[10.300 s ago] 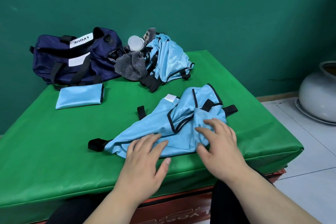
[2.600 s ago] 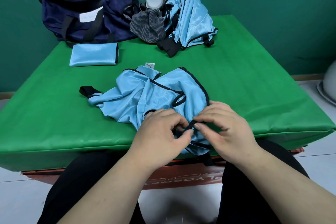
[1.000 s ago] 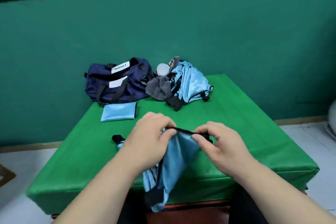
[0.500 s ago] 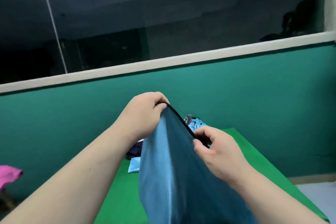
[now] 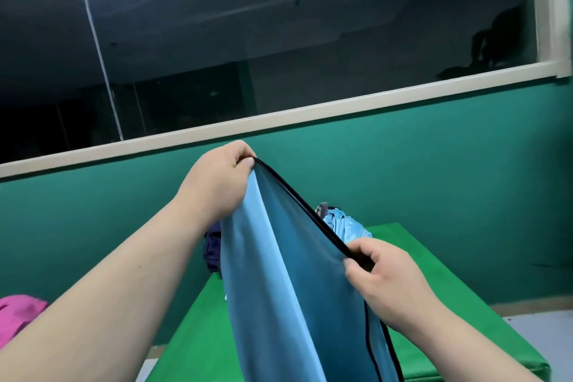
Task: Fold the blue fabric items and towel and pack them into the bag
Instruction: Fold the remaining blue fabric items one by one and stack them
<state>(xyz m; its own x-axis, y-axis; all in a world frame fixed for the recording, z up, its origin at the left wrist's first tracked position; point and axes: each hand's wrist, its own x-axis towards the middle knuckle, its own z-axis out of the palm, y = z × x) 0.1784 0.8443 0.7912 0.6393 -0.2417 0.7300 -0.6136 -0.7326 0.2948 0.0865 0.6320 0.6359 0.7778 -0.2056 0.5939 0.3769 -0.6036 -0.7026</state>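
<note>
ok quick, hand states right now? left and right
Left hand: closed, pinching the black-trimmed edge of the light blue fabric item, lifted high.
Right hand: closed, pinching the same trimmed edge lower down.

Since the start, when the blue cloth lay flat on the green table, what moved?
The blue cloth went up off the green table: the left hand and right hand, which first pressed it flat, now pinch its black-trimmed edge and hold it hanging, left higher. The view tilted up too. The crumpled blue pile stayed at the back.
</note>
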